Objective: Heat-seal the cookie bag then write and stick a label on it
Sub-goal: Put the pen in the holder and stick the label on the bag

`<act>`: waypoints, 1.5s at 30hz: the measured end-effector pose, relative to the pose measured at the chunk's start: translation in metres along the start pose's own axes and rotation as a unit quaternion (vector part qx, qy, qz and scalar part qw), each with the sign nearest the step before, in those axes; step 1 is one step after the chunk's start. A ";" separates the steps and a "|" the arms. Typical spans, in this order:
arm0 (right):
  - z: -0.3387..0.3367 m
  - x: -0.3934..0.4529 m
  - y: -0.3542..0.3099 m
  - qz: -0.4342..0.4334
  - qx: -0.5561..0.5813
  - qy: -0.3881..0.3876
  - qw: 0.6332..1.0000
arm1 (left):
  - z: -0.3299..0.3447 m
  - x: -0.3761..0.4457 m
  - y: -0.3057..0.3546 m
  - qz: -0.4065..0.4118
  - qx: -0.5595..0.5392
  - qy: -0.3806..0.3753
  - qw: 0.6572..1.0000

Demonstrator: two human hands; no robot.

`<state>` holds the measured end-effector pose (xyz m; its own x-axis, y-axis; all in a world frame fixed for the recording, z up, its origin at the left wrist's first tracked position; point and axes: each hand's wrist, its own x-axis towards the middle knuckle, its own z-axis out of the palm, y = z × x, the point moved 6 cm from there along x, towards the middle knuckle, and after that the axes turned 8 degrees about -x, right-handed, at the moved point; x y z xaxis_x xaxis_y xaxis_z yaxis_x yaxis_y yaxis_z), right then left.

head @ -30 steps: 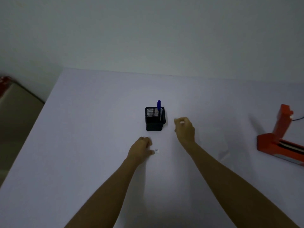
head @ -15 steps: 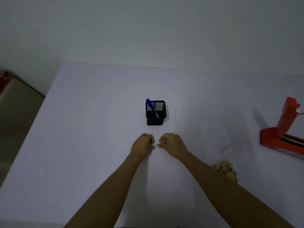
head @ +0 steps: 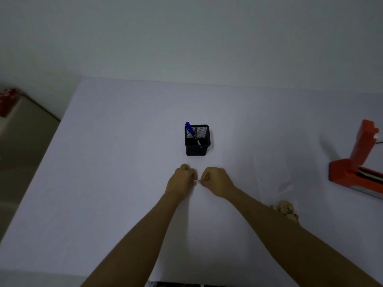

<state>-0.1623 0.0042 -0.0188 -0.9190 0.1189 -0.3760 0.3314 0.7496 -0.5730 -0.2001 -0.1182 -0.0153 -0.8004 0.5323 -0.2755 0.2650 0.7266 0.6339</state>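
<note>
A tiny white label (head: 198,181) is pinched between my left hand (head: 182,181) and my right hand (head: 215,181), which meet just above the table in front of a black mesh pen holder (head: 197,149). A blue pen (head: 191,133) leans in the holder. The clear cookie bag (head: 273,179) lies flat to the right of my right forearm, with cookies (head: 287,209) at its near end. The orange heat sealer (head: 360,164) stands at the right edge, its arm raised.
The white table (head: 116,162) fills the view, its left edge running diagonally. A beige surface (head: 22,141) with a red object (head: 7,100) lies beyond that edge. A pale wall stands behind the table.
My right hand came back from beside the pen holder to meet my left hand at the label. The pen now leans left in the holder.
</note>
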 end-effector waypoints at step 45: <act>-0.235 -0.109 -0.254 -0.108 0.501 0.058 0.857 | -0.310 -0.127 0.179 0.318 -0.043 0.446 0.835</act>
<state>-0.1965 -0.0464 0.3392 -0.9779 0.1557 -0.1395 0.1135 -0.1652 -0.9797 -0.2178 -0.1900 0.3573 -0.6044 0.2350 0.7612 0.7806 0.3660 0.5067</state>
